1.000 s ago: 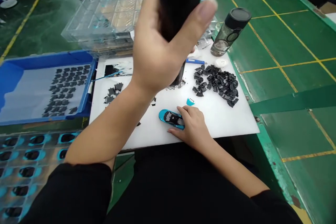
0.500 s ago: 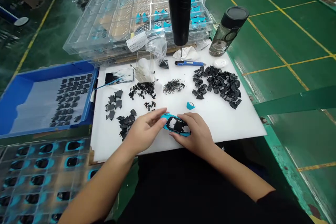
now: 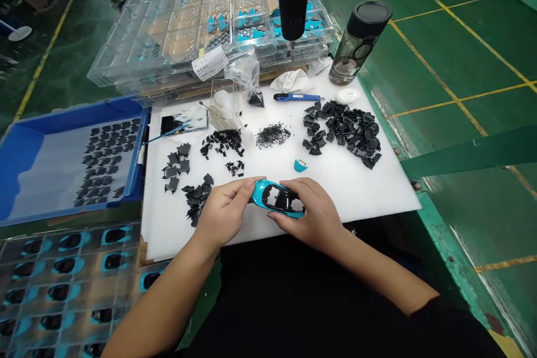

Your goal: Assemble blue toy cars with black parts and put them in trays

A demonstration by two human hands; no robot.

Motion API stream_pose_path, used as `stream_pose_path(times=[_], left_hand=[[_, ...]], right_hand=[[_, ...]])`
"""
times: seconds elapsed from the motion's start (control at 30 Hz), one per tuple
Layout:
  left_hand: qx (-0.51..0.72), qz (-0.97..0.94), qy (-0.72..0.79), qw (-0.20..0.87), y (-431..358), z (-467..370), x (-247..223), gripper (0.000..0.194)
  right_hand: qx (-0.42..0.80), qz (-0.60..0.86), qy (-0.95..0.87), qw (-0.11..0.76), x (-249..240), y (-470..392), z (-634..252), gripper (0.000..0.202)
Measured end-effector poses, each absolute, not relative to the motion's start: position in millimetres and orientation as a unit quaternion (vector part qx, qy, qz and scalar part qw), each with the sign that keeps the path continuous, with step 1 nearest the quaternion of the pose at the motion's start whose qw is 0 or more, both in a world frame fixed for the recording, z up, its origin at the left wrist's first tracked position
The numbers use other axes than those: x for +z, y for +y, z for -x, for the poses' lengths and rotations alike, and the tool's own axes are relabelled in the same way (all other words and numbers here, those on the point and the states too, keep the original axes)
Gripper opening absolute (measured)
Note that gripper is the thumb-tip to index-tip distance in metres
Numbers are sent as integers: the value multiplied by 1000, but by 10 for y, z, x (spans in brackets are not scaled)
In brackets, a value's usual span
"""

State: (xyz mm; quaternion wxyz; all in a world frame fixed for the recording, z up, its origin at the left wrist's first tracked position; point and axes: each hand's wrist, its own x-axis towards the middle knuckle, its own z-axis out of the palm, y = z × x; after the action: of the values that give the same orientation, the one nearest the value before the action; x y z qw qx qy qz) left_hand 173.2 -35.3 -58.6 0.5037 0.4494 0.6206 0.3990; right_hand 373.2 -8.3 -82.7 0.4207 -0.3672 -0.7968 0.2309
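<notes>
A blue toy car body [image 3: 262, 193] with a black interior is held just above the near edge of the white work board [image 3: 356, 193]. My right hand [image 3: 314, 210] grips its right end between thumb and fingers. At its left end, the thumb and forefinger of my left hand [image 3: 224, 208] are pinched together on the tip. What lies under those fingertips is hidden. Beyond the car, a small blue curved part [image 3: 300, 165] rests on the board. Dark flat parts [image 3: 197, 198] are heaped close to my left hand.
An electric screwdriver [image 3: 292, 0] hangs over piles of tiny screws [image 3: 272, 135] and black parts [image 3: 352, 128]. Clear compartment trays [image 3: 176, 28] stand behind. A blue bin [image 3: 42, 123] is at left, above a tray of car bodies [image 3: 65, 265]. A bottle [image 3: 359, 39] stands back right.
My left thumb has moved left from the car's top to its tip, where it now meets the forefinger. More of the blue body shows. The whole view has shifted slightly.
</notes>
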Motion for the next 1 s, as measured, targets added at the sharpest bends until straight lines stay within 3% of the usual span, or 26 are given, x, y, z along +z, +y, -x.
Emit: stream_pose_path(times=[0.23,0.37,0.47,0.7,1.0], left_hand=[[411,-502,610,454,-472,-1589,-519,33],[424,-559,569,428,-526,-1569,-483,29],[427,-583,565,399,-517,-1602,-491,29],[434,-605,585,321,-447,-1709,-489,22],[408,-610,606,306,-455,-1712,-473,20]], right_hand=[[386,393,-741,384,-692,-88,-3758,43],[703,369,-524,309,-708,-80,-3757,36],[862,308,-309,258,-762,-107,-3721,50],[927,258,-166,218,-831,-224,-3638,61],[932,262,-145,203,-782,-267,-3615,61]])
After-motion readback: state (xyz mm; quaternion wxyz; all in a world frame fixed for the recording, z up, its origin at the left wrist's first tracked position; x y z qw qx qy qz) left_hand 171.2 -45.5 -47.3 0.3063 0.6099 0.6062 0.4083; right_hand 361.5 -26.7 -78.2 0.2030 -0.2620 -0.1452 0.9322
